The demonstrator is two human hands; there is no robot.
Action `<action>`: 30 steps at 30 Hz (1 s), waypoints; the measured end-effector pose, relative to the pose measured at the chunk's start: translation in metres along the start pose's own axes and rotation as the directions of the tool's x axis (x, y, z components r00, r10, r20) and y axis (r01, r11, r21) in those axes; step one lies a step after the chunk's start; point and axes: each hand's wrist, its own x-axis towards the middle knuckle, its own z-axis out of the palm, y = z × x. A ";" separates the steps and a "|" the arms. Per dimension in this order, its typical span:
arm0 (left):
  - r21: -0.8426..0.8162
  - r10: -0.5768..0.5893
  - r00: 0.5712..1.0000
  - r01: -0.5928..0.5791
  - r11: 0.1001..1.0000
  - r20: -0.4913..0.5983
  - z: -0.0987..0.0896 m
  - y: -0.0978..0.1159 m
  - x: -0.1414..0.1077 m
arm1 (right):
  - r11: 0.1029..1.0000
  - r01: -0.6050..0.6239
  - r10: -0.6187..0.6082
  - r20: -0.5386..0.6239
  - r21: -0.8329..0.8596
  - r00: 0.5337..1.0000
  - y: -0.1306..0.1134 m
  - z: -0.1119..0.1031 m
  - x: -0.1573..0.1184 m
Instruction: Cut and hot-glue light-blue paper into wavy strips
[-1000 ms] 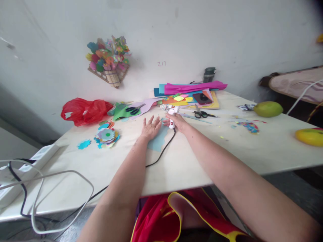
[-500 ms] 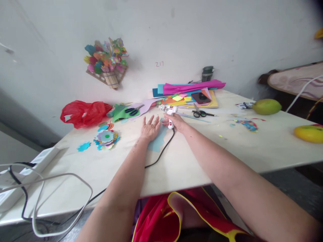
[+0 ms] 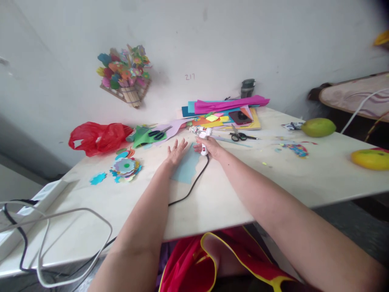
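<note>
Left hand (image 3: 176,154): has been shifted leftward, fingers spread, nothing grasped | pale-blue sheet (image 3: 184,171): near frame centre, thereby less covered (touch by left hand cannot be told) | white glue gun (image 3: 204,149): held by right hand (image 3: 213,148)

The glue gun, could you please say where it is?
In the head view, the glue gun is mid-frame, in the right hand, just right of the blue sheet.

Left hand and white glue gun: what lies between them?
In the head view, part of the light blue sheet lies between the left hand and the white glue gun; the right hand also has fingers there.
</note>
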 end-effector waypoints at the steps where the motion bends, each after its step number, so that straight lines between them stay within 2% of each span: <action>1: -0.055 0.007 1.000 -0.006 0.998 0.026 0.000 0.001 0.001 | 1.000 -0.001 0.001 -0.004 0.003 1.000 0.000 0.000 0.000; 3: -0.144 0.009 0.997 0.002 0.990 0.078 -0.003 0.006 0.003 | 1.000 0.003 -0.003 -0.008 0.007 1.000 0.000 0.000 0.000; 5: -0.149 0.012 0.994 0.004 0.989 0.104 -0.006 0.012 0.002 | 1.000 0.007 -0.007 -0.003 0.010 1.000 0.001 0.000 0.000; 10: -0.021 0.050 0.994 -0.048 0.999 0.100 -0.006 0.017 -0.001 | 1.000 0.007 -0.007 -0.001 0.022 1.000 0.001 0.001 0.001; 17: 0.145 0.092 0.996 -0.091 0.985 0.005 -0.005 0.024 -0.006 | 0.998 0.033 -0.033 0.011 0.045 0.999 0.003 0.001 0.003; 19: 0.121 0.077 0.997 -0.079 0.990 0.015 -0.005 0.024 -0.004 | 0.998 0.031 -0.032 0.014 0.053 0.999 0.003 0.001 0.003; 24: -0.096 -0.059 0.997 0.063 0.993 0.040 -0.005 0.014 0.009 | 0.999 0.024 -0.024 -0.001 0.043 1.000 0.001 0.002 0.001; 27: -0.097 0.001 0.997 0.007 0.995 0.083 -0.004 0.013 0.014 | 0.999 0.034 -0.034 0.003 0.040 0.999 0.001 0.001 0.000; 30: -0.016 0.058 0.993 -0.056 0.998 0.101 -0.004 0.018 0.013 | 0.999 0.029 -0.029 0.010 0.045 1.000 -0.001 0.002 -0.001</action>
